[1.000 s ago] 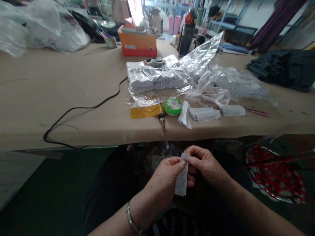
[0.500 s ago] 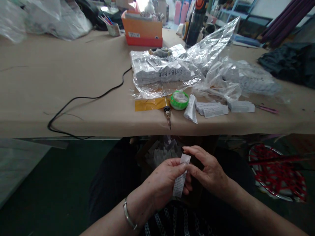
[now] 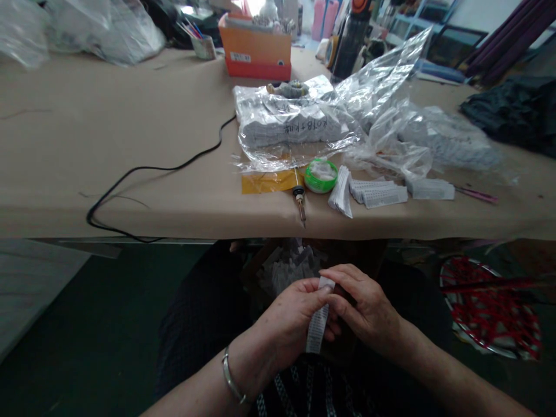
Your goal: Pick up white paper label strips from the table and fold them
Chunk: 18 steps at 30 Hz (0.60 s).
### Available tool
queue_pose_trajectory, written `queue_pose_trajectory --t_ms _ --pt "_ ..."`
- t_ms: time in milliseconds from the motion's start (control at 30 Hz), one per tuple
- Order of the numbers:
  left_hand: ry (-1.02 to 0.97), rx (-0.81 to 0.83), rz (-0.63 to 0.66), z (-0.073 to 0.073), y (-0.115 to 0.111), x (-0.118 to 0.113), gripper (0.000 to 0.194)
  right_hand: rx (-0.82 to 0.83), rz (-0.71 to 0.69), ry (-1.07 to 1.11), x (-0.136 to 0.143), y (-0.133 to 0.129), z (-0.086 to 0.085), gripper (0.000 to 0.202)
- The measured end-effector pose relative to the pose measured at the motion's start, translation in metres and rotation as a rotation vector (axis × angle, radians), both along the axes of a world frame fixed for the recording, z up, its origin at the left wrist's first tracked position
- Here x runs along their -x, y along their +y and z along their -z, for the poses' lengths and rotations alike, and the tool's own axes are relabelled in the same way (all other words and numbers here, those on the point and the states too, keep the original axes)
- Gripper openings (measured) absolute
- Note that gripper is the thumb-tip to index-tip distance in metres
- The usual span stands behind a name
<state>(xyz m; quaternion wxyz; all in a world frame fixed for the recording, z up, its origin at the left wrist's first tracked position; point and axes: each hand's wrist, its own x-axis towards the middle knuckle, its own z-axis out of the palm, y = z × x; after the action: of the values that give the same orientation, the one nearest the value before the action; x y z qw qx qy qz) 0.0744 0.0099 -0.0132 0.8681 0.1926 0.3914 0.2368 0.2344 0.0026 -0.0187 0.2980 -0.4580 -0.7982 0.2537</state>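
My left hand (image 3: 299, 304) pinches a narrow white printed label (image 3: 318, 327) between thumb and fingers, above my lap. The label slants upright, its small print facing me. Curled in from the right, my right hand (image 3: 369, 301) has its fingertips at the label's top end and its thumb near my left thumb. Whether the label is one layer or several, I cannot tell. Beyond the hands, a soldering iron (image 3: 299, 202) lies with its tip towards the table's front edge. Right of it are a green tub (image 3: 321, 175) with white stuff inside and stacks of printed labels (image 3: 380, 193).
Plastic-wrapped bundles (image 3: 299, 127) lie across the mid table (image 3: 130, 127). A black cord (image 3: 174, 168) runs to the left. Pink-handled scissors (image 3: 478, 194) lie at right. An orange box (image 3: 256, 52) and a dark bottle (image 3: 350, 43) stand behind. Loose pale strips (image 3: 291, 269) gather below the edge.
My right hand's fingers have closed in over the label's top end, covering more of it. My left hand keeps its hold. The whole view has shifted slightly.
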Motion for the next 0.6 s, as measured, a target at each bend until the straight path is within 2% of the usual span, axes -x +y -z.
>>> queue_pose_trajectory --t_ms 133,333,467,533,600 --pt "-0.063 -0.05 -0.029 0.005 -0.001 0.002 0.021 0.054 0.07 0.071 -0.002 0.001 0.001 0.038" --pt "0.016 -0.06 -0.046 -0.002 -0.002 0.003 0.02 0.252 0.06 0.17 0.002 0.005 0.0 0.025" --pt "0.053 -0.099 -0.121 -0.004 -0.001 0.003 0.021 0.392 0.119 0.24 0.007 0.007 0.001 0.022" --pt "0.07 -0.096 -0.145 -0.003 -0.001 0.003 0.021 0.376 0.09 0.218 0.008 0.008 0.002 0.02" --pt "0.063 -0.087 -0.144 -0.002 0.0 0.004 0.021 0.293 0.081 0.196 0.009 0.01 0.002 0.03"
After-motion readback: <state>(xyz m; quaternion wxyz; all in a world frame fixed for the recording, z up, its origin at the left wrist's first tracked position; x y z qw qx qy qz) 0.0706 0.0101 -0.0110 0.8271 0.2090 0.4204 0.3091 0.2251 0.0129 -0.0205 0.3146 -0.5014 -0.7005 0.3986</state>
